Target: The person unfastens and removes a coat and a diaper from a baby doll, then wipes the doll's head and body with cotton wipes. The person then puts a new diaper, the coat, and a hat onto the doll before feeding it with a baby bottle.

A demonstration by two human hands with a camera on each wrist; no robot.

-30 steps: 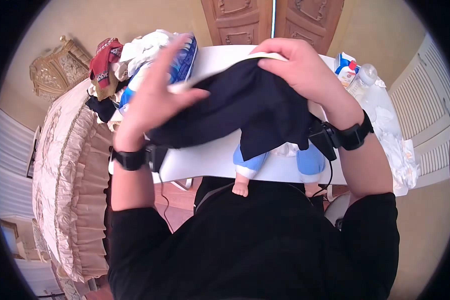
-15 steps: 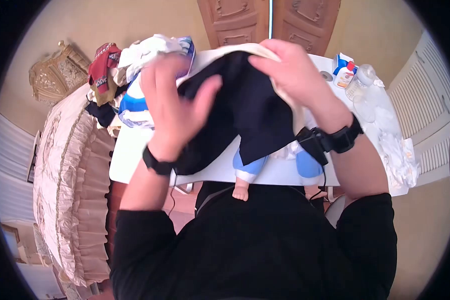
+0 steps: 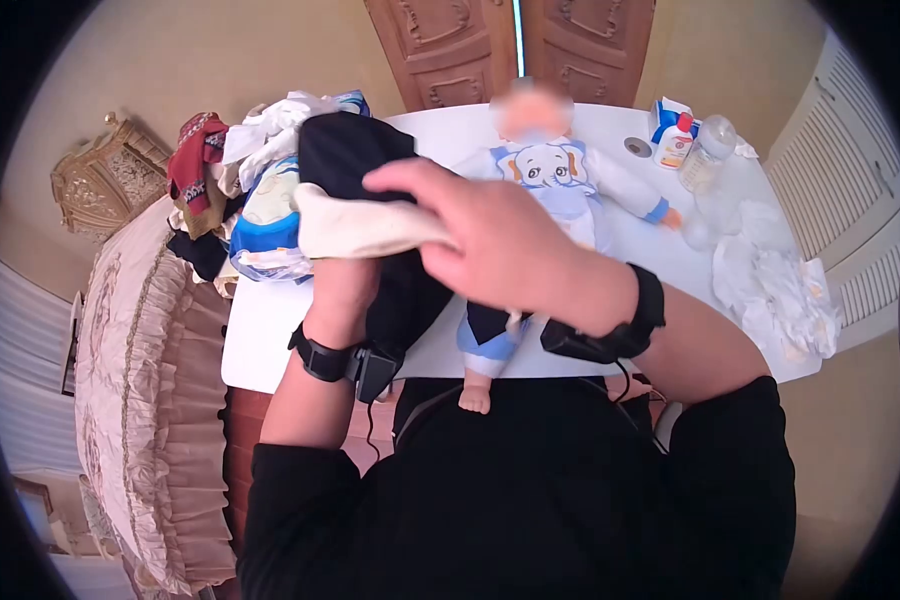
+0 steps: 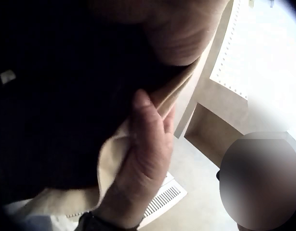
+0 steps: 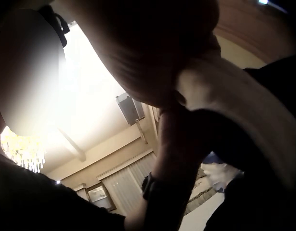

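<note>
Dark pants (image 3: 355, 150) with a cream waistband (image 3: 340, 228) are bunched over the left side of the table. My right hand (image 3: 500, 240) pinches the waistband between thumb and fingers, which also shows in the left wrist view. Into the waistband opening reaches my left hand (image 3: 348, 285), its fingers hidden by the dark cloth. A baby doll (image 3: 585, 215) lies on its back beside the pants, in a white and blue outfit with an elephant face on the chest. One bare foot (image 3: 475, 393) of the doll hangs over the table's near edge.
A blue diaper pack (image 3: 260, 235) and piled clothes (image 3: 202, 160) stand at the white table's (image 3: 260, 345) left end. To the right are a lotion bottle (image 3: 676, 145), a baby bottle (image 3: 708, 160) and crumpled white diapers (image 3: 775, 290). A bed (image 3: 135, 400) is at left.
The pants moved left, uncovering the doll's upper body. My right hand came left with the waistband. My left hand, earlier spread in front of the cloth, now reaches into the opening.
</note>
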